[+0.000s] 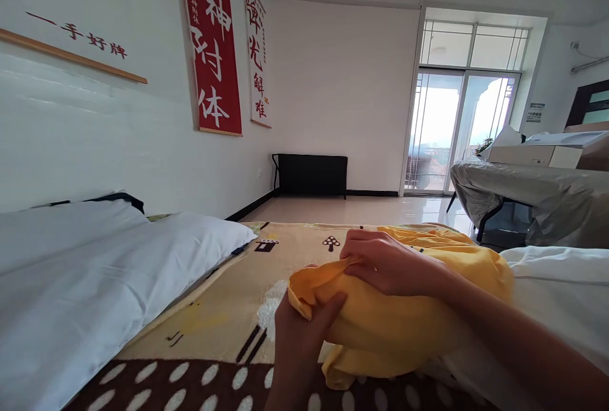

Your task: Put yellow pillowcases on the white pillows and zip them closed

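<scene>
A yellow cloth [380,328] is bunched up in front of me over the bed, its folded edge raised towards the left. My left hand [304,328] is closed on that edge from below, thumb lying across the fabric. With fingers pinched together, my right hand [375,259] grips the same edge a little farther right and higher. More yellow fabric spreads behind my right wrist, and a white quilt-like bundle [561,290] lies beside it at the right. Both hands are above a beige blanket [214,309] printed with a mushroom and other figures.
White pillows [157,271] lie along the left side of the bed. A dark brown dotted border [181,385] runs along the blanket's near side. Beyond are a black folded frame [311,175] by the wall, sliding glass doors [459,125] and a plastic-covered table [533,186] bearing boxes.
</scene>
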Available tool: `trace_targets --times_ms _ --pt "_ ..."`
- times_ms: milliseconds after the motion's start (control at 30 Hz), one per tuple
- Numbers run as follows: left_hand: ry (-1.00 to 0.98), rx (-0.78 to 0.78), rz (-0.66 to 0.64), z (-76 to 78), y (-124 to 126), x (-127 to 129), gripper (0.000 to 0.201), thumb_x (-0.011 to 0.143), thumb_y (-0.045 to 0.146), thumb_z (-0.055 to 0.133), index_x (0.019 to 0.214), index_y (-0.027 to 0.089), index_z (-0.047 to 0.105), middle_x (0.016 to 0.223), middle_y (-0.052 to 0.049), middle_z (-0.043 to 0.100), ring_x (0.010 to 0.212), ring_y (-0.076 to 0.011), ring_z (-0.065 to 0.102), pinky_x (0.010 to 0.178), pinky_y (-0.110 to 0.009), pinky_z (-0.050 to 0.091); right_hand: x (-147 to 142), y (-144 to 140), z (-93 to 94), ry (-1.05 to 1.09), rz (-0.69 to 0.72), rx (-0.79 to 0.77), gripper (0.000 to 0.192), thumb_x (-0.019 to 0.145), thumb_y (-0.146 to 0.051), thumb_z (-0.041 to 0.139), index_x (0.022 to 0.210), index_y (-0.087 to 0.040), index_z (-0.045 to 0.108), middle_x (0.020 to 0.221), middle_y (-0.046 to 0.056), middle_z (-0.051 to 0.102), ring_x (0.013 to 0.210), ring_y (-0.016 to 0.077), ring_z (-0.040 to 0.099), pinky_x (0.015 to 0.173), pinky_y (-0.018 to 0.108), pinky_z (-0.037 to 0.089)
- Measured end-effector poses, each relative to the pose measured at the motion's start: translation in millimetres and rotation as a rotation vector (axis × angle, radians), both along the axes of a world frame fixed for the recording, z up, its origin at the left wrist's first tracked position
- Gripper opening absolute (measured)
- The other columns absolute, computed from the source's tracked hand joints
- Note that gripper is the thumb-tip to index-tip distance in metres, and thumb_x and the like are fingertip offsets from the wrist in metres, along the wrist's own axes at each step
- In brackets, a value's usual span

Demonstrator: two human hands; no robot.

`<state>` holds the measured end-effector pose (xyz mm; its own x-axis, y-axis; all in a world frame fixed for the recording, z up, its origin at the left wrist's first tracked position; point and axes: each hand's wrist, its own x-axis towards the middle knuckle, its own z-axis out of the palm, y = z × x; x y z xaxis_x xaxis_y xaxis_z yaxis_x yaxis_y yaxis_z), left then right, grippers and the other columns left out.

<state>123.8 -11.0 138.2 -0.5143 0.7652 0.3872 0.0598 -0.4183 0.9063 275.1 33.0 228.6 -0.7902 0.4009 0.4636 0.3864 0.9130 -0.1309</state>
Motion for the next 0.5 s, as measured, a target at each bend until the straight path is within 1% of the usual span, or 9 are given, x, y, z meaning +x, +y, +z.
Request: trace_targets --times_ms 67,100,167,233,300,367,433,500 --pt "0.04 -0.08 -0.106 -1.5 2 -2 0.033 0.055 0.04 0.076 0.071 0.014 0.063 0.064 -0.002 0.064 0.061 -0.0183 0.057 0.055 -0.027 0.046 1 2 0.7 -0.019 0.022 0.014 0.014 0.09 -0.02 0.046 0.083 -0.018 0.058 0.084 0.003 0.055 0.077 0.0129 0.05 0.073 0.025 0.04" --pt "0.063 -0.087 -0.126 -2.5 3 -3 0.031 0.056 0.04 0.075 0.068 0.014 0.063 0.061 -0.001 0.062 0.059 -0.0179 0.056 0.054 -0.027 0.045 1 3 1.2 -0.032 0.039 0.008 0.016 0.09 -0.022 0.046 0.083 -0.018 0.059 0.083 0.003 0.055 0.077 0.0126 0.05 0.072 0.024 0.04" --pt "0.073 -0.04 -0.103 -4.9 4 -5 0.03 0.057 0.039 0.075 0.072 0.015 0.065 0.064 -0.001 0.064 0.063 -0.0184 0.058 0.058 -0.027 0.046 2 4 3.3 -0.06 0.065 -0.029 0.019 0.092 -0.027 0.045 0.085 -0.018 0.06 0.083 0.002 0.058 0.076 0.0121 0.051 0.072 0.024 0.039" --pt "0.038 0.006 -0.059 -7.3 4 -4 0.031 0.058 0.039 0.075 0.075 0.016 0.066 0.069 -0.001 0.066 0.067 -0.0192 0.059 0.061 -0.027 0.047 5 5 7.2 -0.092 0.035 -0.072 0.025 0.093 -0.034 0.044 0.083 -0.019 0.06 0.081 0.002 0.06 0.074 0.012 0.051 0.073 0.025 0.038" --pt "-0.01 0.029 -0.018 -9.0 3 0 0.031 0.058 0.041 0.075 0.074 0.017 0.066 0.068 -0.001 0.065 0.068 -0.0192 0.06 0.061 -0.027 0.048 12 9 12.1 -0.137 -0.038 -0.098 0.03 0.091 -0.042 0.047 0.075 -0.018 0.057 0.074 0.0 0.057 0.073 0.0124 0.049 0.073 0.027 0.037" --pt "-0.064 0.019 0.008 -9.6 3 3 0.032 0.056 0.044 0.075 0.072 0.017 0.066 0.069 -0.001 0.066 0.069 -0.0196 0.06 0.063 -0.027 0.049 22 15 16.1 -0.174 -0.059 -0.137 0.036 0.088 -0.047 0.05 0.067 -0.017 0.05 0.069 -0.002 0.05 0.071 0.0123 0.045 0.074 0.028 0.036" --pt "-0.094 -0.005 0.019 -9.2 4 5 0.031 0.056 0.045 0.074 0.069 0.017 0.066 0.068 -0.001 0.066 0.07 -0.0196 0.06 0.064 -0.026 0.049 31 22 17.5 -0.166 -0.005 -0.25 0.04 0.089 -0.05 0.046 0.065 -0.018 0.044 0.066 -0.003 0.042 0.067 0.0108 0.04 0.069 0.026 0.035" --pt "-0.082 -0.008 0.024 -8.8 7 3 0.029 0.057 0.044 0.073 0.067 0.018 0.066 0.067 -0.001 0.066 0.068 -0.019 0.06 0.061 -0.026 0.049 37 27 16.3 -0.117 0.048 -0.395 0.042 0.092 -0.052 0.037 0.066 -0.019 0.039 0.065 -0.005 0.035 0.061 0.0094 0.033 0.06 0.023 0.032"
